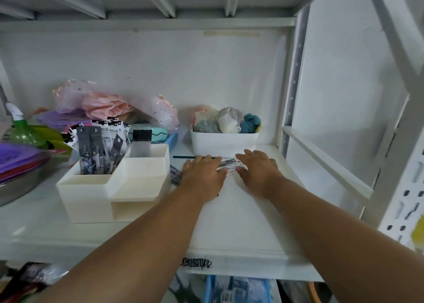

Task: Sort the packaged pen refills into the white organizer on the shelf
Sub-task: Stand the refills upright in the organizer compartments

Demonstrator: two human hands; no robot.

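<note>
My left hand (203, 173) and right hand (257, 168) lie flat, fingers straight, on a refill pack (229, 166) at 3 o'clock of the white organizer (96, 188). Flat fingers may slide it under the bin (223, 143) at 12.

Soft, dim, bluish light fills the white metal shelf (241, 211), with no hard shadows or glare; only faint shade lies under the forearms. The wide lens bends the grey perforated upright post (296, 77) and the frame edges outward. Everything looks slightly smeared, and the bottom corners are darkest and blurriest.
</note>
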